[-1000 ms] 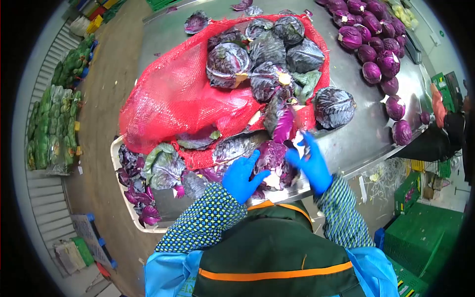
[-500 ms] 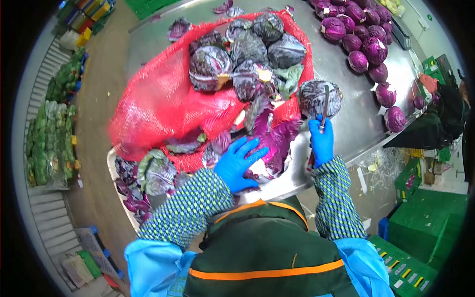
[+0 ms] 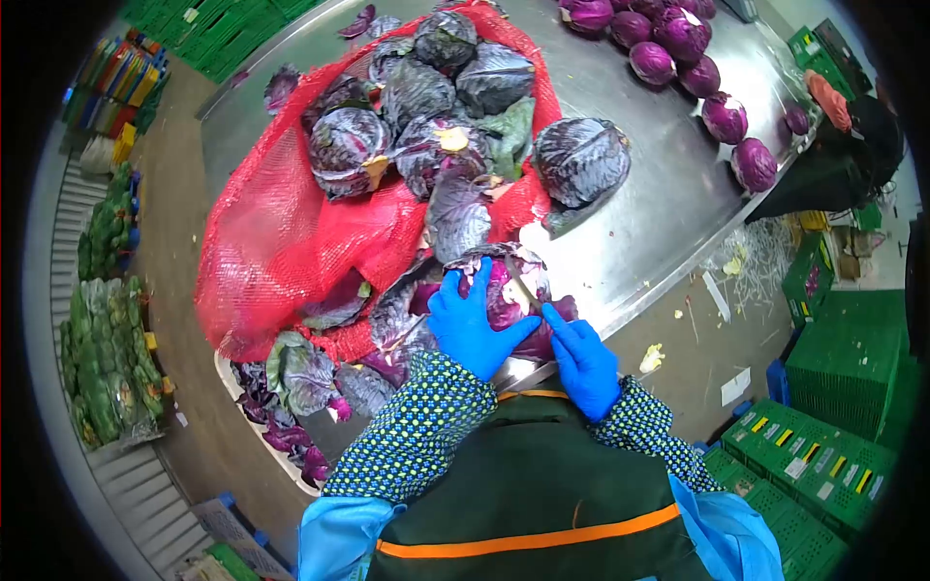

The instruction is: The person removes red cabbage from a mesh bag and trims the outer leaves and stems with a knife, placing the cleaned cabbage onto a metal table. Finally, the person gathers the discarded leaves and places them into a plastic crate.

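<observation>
A red cabbage (image 3: pixel 502 308) with pale cut parts and some dark outer leaf lies at the table's near edge. My left hand (image 3: pixel 473 329), in a blue glove, grips it from the left with thumb and fingers set apart. My right hand (image 3: pixel 581 363), also gloved, is closed around a knife (image 3: pixel 524 289) whose blade lies against the cabbage; its handle is mostly hidden by the fingers. Loose leaves (image 3: pixel 395 315) lie left of the cabbage. Beyond it sits a whole dark cabbage (image 3: pixel 581 160), apart from both hands.
A red net bag (image 3: pixel 281 228) with several unpeeled cabbages (image 3: pixel 417 97) spreads across the steel table (image 3: pixel 659 208). Peeled purple cabbages (image 3: pixel 683 37) line the far right. A leaf-filled bin (image 3: pixel 291 472) stands at near left. Green crates (image 3: pixel 809 460) stand at right, beside a dark-clothed person (image 3: pixel 823 165).
My right hand has come left and down from beside the whole cabbage, bringing the knife to the cabbage under my left hand. The view has shifted. The large spread purple leaf no longer shows there.
</observation>
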The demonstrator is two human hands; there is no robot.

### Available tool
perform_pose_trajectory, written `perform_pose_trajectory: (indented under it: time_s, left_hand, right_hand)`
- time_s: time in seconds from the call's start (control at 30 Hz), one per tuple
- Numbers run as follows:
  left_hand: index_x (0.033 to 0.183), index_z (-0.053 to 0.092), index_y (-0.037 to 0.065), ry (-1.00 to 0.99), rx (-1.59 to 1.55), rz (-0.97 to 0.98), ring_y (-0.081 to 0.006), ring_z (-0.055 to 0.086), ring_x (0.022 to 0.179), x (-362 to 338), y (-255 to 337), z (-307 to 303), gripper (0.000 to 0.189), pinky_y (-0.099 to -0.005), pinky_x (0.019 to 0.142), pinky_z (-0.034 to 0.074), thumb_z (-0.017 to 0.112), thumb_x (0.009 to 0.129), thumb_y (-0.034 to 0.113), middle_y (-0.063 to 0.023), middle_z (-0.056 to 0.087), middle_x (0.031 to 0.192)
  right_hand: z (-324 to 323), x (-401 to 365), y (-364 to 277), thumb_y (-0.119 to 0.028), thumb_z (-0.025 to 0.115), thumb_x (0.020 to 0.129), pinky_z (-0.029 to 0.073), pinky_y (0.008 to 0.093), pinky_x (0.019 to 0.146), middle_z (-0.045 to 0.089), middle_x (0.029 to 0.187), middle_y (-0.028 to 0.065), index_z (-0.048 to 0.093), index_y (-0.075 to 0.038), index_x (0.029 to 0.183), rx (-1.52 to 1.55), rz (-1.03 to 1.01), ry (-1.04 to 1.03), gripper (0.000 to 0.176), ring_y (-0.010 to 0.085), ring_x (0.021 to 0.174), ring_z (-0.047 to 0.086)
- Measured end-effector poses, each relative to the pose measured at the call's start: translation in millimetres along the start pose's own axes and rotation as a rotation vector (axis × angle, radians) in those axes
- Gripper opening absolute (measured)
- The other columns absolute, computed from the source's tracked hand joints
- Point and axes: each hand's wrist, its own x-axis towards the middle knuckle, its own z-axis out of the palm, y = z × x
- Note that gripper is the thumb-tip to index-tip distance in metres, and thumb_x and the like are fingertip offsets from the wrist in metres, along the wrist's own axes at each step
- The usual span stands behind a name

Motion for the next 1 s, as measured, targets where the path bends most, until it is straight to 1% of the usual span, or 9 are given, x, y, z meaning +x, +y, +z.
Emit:
perform_pose_trajectory:
  time_s: [0.33, 0.47, 0.53, 0.6, 0.67, 0.7, 0.83, 0.93, 1.0]
  left_hand:
    - [0.134, 0.041, 0.015, -0.022, 0.02, 0.02, -0.0433, 0.038, 0.112, 6, 8, 1, 0.09, -0.0531, 0.093, 0.033, 0.076, 0.059, 0.053, -0.0276, 0.036, 0.126]
    - [0.134, 0.039, 0.011, 0.03, 0.067, 0.133, -0.0432, 0.037, 0.112, -10, -9, 7, 0.094, -0.0525, 0.094, 0.034, 0.077, 0.058, 0.05, -0.0285, 0.035, 0.126]
    - [0.135, 0.038, 0.009, 0.023, -0.026, 0.056, -0.0428, 0.037, 0.113, -12, -19, 7, 0.098, -0.0523, 0.095, 0.033, 0.079, 0.055, 0.049, -0.0299, 0.033, 0.127]
    - [0.136, 0.036, 0.009, 0.009, -0.088, 0.097, -0.0427, 0.037, 0.113, -18, -30, 6, 0.1, -0.0517, 0.095, 0.033, 0.079, 0.055, 0.048, -0.03, 0.032, 0.126]
    - [0.139, 0.031, 0.008, 0.013, -0.161, 0.183, -0.043, 0.038, 0.113, -33, -48, 7, 0.106, -0.0494, 0.096, 0.033, 0.082, 0.054, 0.044, -0.0292, 0.032, 0.125]
    - [0.14, 0.029, 0.008, 0.023, -0.252, 0.203, -0.043, 0.038, 0.113, -46, -62, 9, 0.107, -0.0495, 0.097, 0.033, 0.082, 0.054, 0.041, -0.0281, 0.033, 0.124]
    - [0.144, 0.021, 0.012, -0.021, -0.237, 0.008, -0.0381, 0.042, 0.109, -69, -76, 6, 0.114, -0.0456, 0.095, 0.035, 0.085, 0.052, 0.034, -0.0233, 0.037, 0.118]
    - [0.142, 0.028, 0.015, 0.007, -0.233, 0.016, -0.0354, 0.045, 0.103, -51, -69, -13, 0.106, -0.0426, 0.092, 0.037, 0.083, 0.054, 0.037, -0.0209, 0.045, 0.108]
    - [0.136, 0.039, 0.014, -0.125, -0.047, 0.13, -0.0326, 0.047, 0.099, -32, -61, -29, 0.093, -0.0423, 0.086, 0.039, 0.081, 0.057, 0.04, -0.0162, 0.05, 0.102]
  right_hand:
    - [1, 32, 25, -0.017, 0.049, 0.091, 0.048, 0.0348, 0.062, 0.056, 0.086, 0.0113, 0.048, -0.019, 0.131, -0.275, -0.044, -0.041, 0.04, 0.0267, 0.074, 0.058]
    - [-3, 83, 35, -0.024, 0.039, 0.096, 0.048, 0.0415, 0.075, 0.059, 0.096, 0.0227, 0.04, -0.012, 0.135, -0.08, 0.247, 0.032, 0.041, 0.0365, 0.085, 0.059]
    - [2, 76, 20, -0.033, 0.059, 0.086, 0.047, 0.0385, 0.083, 0.059, 0.109, 0.0237, 0.035, -0.002, 0.135, 0.11, 0.331, -0.1, 0.062, 0.0317, 0.097, 0.06]
    - [38, 79, 66, -0.035, 0.066, 0.081, 0.049, 0.0341, 0.073, 0.064, 0.094, 0.017, 0.044, 0.001, 0.127, 0.061, 0.155, 0.005, 0.063, 0.0246, 0.083, 0.063]
    - [35, 109, 58, -0.032, 0.065, 0.082, 0.048, 0.0291, 0.062, 0.063, 0.077, 0.0088, 0.054, 0.002, 0.113, 0.566, 0.484, -0.117, 0.048, 0.0173, 0.067, 0.061]
    - [25, 112, 37, -0.031, 0.064, 0.083, 0.043, 0.0249, 0.049, 0.059, 0.066, 0.0025, 0.06, -0.002, 0.096, 0.547, 0.526, -0.134, 0.032, 0.0102, 0.053, 0.053]
    - [17, 140, 8, -0.028, 0.062, 0.086, 0.037, 0.0234, 0.04, 0.059, 0.065, 0.0004, 0.057, -0.007, 0.082, 0.849, 0.559, 0.048, 0.022, 0.0073, 0.044, 0.046]
    - [14, 113, -12, -0.034, 0.065, 0.083, 0.049, 0.0332, 0.076, 0.06, 0.103, 0.0153, 0.044, 0.002, 0.122, 0.76, 0.461, -0.028, 0.057, 0.0223, 0.088, 0.061]
    - [24, 71, 3, -0.037, 0.072, 0.075, 0.034, 0.0417, 0.101, 0.042, 0.13, 0.0255, 0.022, 0.002, 0.139, 0.449, 0.203, -0.266, 0.089, 0.0338, 0.12, 0.044]
